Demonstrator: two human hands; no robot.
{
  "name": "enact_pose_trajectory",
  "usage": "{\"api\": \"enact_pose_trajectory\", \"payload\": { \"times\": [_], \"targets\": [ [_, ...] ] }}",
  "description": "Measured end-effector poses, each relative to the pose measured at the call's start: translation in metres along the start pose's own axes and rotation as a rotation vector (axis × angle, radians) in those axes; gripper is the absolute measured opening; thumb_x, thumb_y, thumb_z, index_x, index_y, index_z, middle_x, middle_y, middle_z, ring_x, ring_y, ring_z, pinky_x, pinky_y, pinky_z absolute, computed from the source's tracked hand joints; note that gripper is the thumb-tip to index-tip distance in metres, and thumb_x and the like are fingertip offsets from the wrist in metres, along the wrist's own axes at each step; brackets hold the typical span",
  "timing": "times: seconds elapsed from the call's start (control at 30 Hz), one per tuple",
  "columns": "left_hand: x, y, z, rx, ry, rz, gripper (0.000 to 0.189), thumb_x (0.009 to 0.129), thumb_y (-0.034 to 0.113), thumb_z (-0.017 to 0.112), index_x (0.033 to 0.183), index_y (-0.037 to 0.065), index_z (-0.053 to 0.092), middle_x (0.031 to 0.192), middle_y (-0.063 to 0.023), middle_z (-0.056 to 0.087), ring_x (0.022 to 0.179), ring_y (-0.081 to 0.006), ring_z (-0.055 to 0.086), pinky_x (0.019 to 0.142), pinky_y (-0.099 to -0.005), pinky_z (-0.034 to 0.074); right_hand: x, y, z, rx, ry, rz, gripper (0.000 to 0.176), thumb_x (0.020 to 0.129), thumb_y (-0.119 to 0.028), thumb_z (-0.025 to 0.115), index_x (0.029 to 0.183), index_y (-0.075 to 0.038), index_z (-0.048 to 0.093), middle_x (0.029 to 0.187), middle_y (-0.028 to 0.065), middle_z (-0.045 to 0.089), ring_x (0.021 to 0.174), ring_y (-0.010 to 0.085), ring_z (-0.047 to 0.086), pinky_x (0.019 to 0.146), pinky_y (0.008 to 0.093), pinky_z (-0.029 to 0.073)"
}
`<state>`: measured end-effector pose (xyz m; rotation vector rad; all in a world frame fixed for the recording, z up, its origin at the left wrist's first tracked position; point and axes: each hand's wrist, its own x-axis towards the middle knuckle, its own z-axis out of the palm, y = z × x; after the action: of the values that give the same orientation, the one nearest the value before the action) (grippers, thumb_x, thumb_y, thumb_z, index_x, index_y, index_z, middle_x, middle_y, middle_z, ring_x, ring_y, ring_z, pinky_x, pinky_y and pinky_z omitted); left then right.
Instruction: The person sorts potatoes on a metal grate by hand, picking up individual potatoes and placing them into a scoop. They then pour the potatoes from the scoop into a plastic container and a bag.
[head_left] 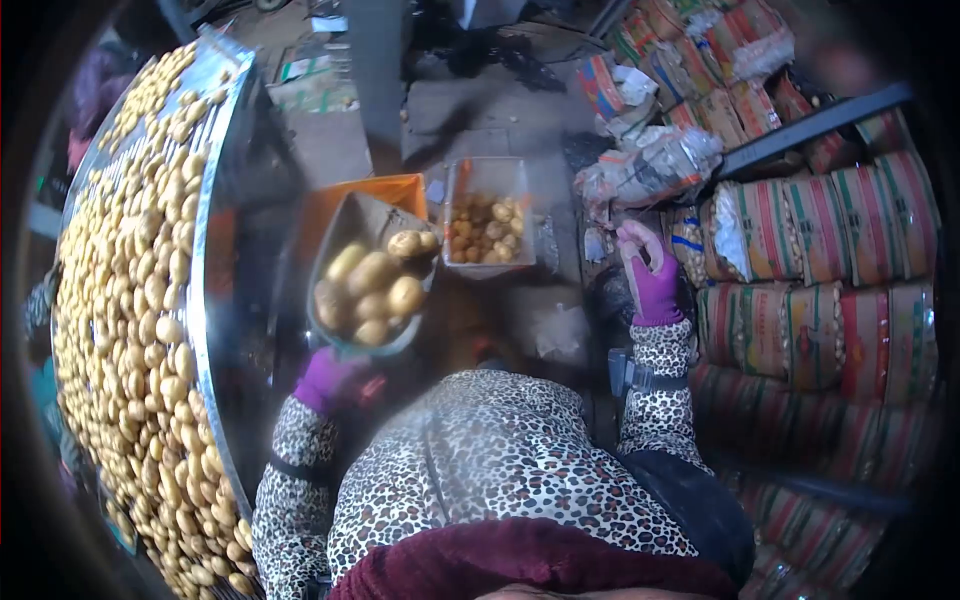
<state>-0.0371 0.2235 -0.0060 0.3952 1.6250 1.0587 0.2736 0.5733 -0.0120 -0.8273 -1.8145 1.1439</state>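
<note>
My left hand (335,380), in a purple glove, grips the near edge of a scoop-shaped tub (393,345). Several large potatoes (373,272) lie in this tub, which is tilted. My right hand (648,272), also gloved in purple, is raised on the right beside the stacked sacks. Its thumb and fingers curve apart, with nothing seen between them. An orange crate (412,188) shows partly behind the tub. Just right of it stands a clear plastic crate (487,166) with smaller potatoes (488,232) in it.
On the left, a long metal-edged sorting table (203,290) is covered with potatoes (150,300). Striped sacks (815,230) are piled along the right side, with a metal bar (815,130) across them. Crumpled plastic bags (655,165) lie near my right hand. A post (376,80) rises ahead.
</note>
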Motion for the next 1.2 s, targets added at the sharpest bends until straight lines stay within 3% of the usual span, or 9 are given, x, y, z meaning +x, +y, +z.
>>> {"api": "enact_pose_trajectory", "payload": {
  "times": [0.07,0.5,0.67,0.73,0.8,0.87,0.93,1.07,1.2],
  "targets": [
    [0.018,0.024,0.032,0.583,-0.149,0.629,0.023,0.084,0.016,0.066,0.100,0.001,0.062,0.081,-0.0048,0.064,0.061,-0.0146,0.060,0.052,-0.0299,0.050,-0.016,0.003,-0.041,-0.033,0.061,-0.021,0.034,0.086,0.000,0.056,0.120,0.001,0.057,0.114,0.0111,0.061,0.110,0.0178,0.056,0.097,0.0301,0.042],
    [0.257,0.033,0.078,0.420,0.057,0.252,0.019,0.083,0.014,0.066,0.097,0.001,0.062,0.079,-0.0047,0.063,0.059,-0.0153,0.060,0.051,-0.0294,0.050,0.003,0.069,-0.104,0.014,0.179,0.064,0.036,0.086,0.002,0.056,0.122,0.001,0.054,0.116,0.0119,0.060,0.110,0.0200,0.057,0.095,0.0313,0.045],
    [0.174,-0.024,0.023,0.259,0.180,0.081,0.018,0.083,0.013,0.066,0.095,0.001,0.062,0.078,-0.0046,0.063,0.059,-0.0156,0.060,0.051,-0.0292,0.050,0.069,0.070,-0.062,0.123,-0.054,-0.016,0.036,0.087,0.000,0.056,0.123,0.001,0.054,0.120,0.0128,0.059,0.112,0.0205,0.057,0.097,0.0326,0.045],
    [0.118,-0.054,0.035,0.388,0.214,0.562,0.016,0.081,0.012,0.066,0.093,0.002,0.063,0.075,-0.0040,0.063,0.057,-0.0144,0.059,0.051,-0.0278,0.049,0.085,0.061,-0.033,0.114,-0.172,0.041,0.037,0.087,-0.002,0.058,0.123,0.001,0.053,0.122,0.0131,0.058,0.113,0.0205,0.056,0.096,0.0322,0.045],
    [0.051,-0.070,0.049,0.437,0.494,0.378,0.016,0.081,0.014,0.067,0.091,0.002,0.062,0.073,-0.0038,0.062,0.058,-0.0125,0.059,0.050,-0.0264,0.048,0.096,0.079,0.003,0.153,-0.258,0.032,0.036,0.086,-0.006,0.062,0.121,0.000,0.055,0.119,0.0126,0.060,0.110,0.0205,0.058,0.094,0.0315,0.046],
    [-0.034,-0.024,0.068,-0.458,0.425,0.241,0.017,0.080,0.016,0.068,0.089,0.003,0.061,0.071,-0.0032,0.061,0.059,-0.0114,0.059,0.051,-0.0246,0.047,0.101,0.065,0.047,0.016,-0.392,-0.053,0.034,0.085,-0.008,0.062,0.118,0.000,0.058,0.112,0.0111,0.063,0.107,0.0192,0.059,0.093,0.0312,0.046],
    [-0.090,-0.025,0.059,-0.361,0.538,0.241,0.016,0.081,0.017,0.067,0.086,0.004,0.060,0.070,-0.0017,0.061,0.060,-0.0107,0.059,0.053,-0.0247,0.047,0.098,0.041,0.110,0.110,-0.525,-0.100,0.033,0.085,-0.008,0.063,0.117,0.000,0.059,0.110,0.0103,0.064,0.105,0.0184,0.060,0.092,0.0308,0.047],
    [-0.163,-0.017,0.055,-0.962,0.981,0.429,0.017,0.083,0.015,0.066,0.088,-0.001,0.065,0.078,-0.0064,0.066,0.067,-0.0143,0.062,0.061,-0.0247,0.049,0.091,-0.005,0.243,0.262,-0.879,-0.231,0.033,0.084,-0.008,0.063,0.116,0.000,0.059,0.107,0.0095,0.064,0.102,0.0168,0.060,0.090,0.0298,0.047],
    [-0.202,-0.104,0.025,-0.695,1.263,0.749,0.013,0.081,0.004,0.061,0.070,-0.002,0.061,0.074,-0.0122,0.063,0.059,-0.0169,0.060,0.050,-0.0271,0.049,0.066,-0.065,0.323,0.243,-1.088,-0.297,0.035,0.084,-0.009,0.063,0.117,0.000,0.059,0.108,0.0102,0.064,0.102,0.0173,0.060,0.090,0.0294,0.047]
  ]
}}
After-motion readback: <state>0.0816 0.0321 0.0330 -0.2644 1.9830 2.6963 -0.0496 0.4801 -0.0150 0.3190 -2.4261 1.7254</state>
